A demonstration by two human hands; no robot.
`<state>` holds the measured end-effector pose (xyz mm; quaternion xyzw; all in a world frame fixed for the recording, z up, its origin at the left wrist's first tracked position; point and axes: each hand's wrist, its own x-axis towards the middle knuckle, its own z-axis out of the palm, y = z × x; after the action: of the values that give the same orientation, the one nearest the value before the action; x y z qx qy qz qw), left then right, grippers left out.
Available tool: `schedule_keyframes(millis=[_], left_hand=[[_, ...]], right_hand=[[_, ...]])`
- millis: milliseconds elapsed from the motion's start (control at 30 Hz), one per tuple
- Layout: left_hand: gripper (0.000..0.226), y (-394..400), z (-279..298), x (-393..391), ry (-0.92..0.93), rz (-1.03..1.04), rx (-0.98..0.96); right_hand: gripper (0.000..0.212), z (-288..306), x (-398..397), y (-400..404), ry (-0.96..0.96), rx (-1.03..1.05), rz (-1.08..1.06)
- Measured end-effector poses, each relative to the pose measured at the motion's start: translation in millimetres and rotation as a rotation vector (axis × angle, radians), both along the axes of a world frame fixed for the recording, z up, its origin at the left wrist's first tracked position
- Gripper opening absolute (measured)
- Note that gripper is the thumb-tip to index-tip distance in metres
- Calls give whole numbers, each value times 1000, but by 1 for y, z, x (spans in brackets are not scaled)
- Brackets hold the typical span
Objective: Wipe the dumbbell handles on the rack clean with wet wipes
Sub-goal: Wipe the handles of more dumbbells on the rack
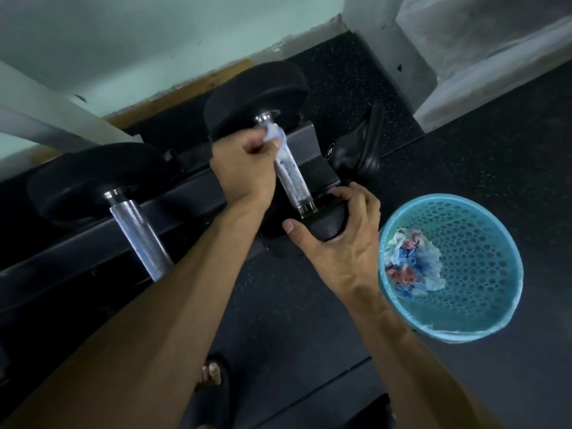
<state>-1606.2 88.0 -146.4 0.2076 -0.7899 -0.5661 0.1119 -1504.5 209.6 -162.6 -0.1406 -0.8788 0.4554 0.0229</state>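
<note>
Pale green wall [139,35], black speckled floor [464,156]

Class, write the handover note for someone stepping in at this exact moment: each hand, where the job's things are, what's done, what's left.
Left hand: grips a wet wipe against the far end of the right dumbbell handle.
Right hand: curled round that dumbbell's near black head, steadying it.
Left dumbbell handle: on the rack, untouched by either hand.
Blue basket on the floor to the right holds crumpled used wipes.
Done: wiping of the right handle has begun; its upper part looks wet.
Left: wipe down to its near end, bin the wipe. Whether the left handle is already clean cannot be told.
</note>
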Motion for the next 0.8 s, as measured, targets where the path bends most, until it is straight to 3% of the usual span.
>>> schedule_keyframes(millis=[100, 200, 333, 500, 667, 800], left_hand=[[21, -6, -9, 33, -4, -200, -185], [20, -12, -14, 27, 39, -171, -262], [21, -3, -11, -3, 129, -10, -191], [22, -6, -13, 21, 50, -260, -254], [19, -8, -16, -1, 113, -71, -198], [20, -8, -17, 32, 45, -391, -253]], right_hand=[[84, 0, 0, 0, 10, -4, 0], [84, 1, 0, 1, 16, -13, 2], [83, -1, 0, 2, 12, -5, 2], [87, -3, 0, 1, 27, 6, 1], [87, -4, 0, 1, 11, -4, -2], [89, -4, 0, 1, 9, -6, 4]])
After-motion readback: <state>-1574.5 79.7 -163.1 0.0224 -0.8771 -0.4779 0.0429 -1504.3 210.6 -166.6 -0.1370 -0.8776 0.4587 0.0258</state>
